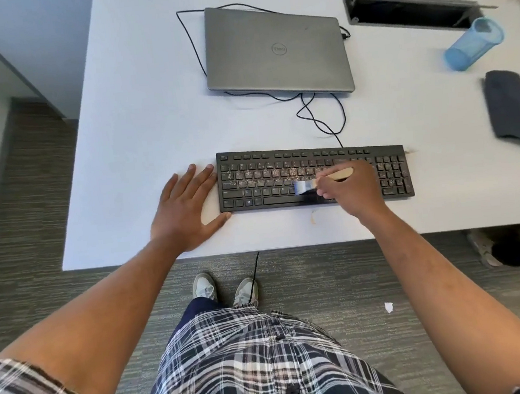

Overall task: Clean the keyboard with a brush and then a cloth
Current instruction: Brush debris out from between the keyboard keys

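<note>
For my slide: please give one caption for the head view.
Right hand brushes the dusty keyboard; left hand steadies it.

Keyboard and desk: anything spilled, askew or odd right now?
Yes. Brownish crumbs litter the keyboard keys left of the brush, more debris lies off its far right corner, and a brown stain sits near the desk front edge. The blue cup looks tipped.

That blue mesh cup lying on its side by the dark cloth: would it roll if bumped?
Probably. The blue mesh cup lies tipped over on the desk, and its round wall invites rolling. It looks empty, so likely light. Its wider mouth suggests it would curve, not run straight.
</note>
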Demonstrator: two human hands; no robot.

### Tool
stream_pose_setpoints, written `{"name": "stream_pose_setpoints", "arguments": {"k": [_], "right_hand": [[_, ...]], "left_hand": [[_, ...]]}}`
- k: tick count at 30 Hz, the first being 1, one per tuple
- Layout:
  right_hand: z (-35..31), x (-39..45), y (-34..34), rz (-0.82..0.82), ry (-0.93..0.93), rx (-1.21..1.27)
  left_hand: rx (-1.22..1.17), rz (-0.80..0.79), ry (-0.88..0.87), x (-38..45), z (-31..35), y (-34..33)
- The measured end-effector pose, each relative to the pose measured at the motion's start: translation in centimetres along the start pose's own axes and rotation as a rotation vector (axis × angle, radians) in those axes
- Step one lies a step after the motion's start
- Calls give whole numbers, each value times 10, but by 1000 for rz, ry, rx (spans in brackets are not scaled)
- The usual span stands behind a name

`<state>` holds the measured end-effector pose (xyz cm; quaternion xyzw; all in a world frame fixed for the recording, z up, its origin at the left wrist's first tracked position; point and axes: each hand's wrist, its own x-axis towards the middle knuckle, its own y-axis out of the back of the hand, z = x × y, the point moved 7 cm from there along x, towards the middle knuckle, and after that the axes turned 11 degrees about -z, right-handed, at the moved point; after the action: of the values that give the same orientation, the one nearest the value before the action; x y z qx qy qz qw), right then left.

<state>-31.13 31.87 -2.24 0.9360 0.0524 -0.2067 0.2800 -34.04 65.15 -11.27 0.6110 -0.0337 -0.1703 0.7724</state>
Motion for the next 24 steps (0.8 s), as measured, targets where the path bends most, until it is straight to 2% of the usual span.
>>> {"name": "stream_pose_setpoints", "arguments": {"k": [19, 22, 24], "right_hand": [[42, -6, 107, 192, -163, -111], [34, -8, 113, 217, -134, -198], [23, -10, 110, 220, -91, -166]], "left_hand": [[-3, -3, -6, 0, 0, 0], [-3, -7, -4, 0, 0, 0], [-3, -6, -3, 0, 0, 0]]}}
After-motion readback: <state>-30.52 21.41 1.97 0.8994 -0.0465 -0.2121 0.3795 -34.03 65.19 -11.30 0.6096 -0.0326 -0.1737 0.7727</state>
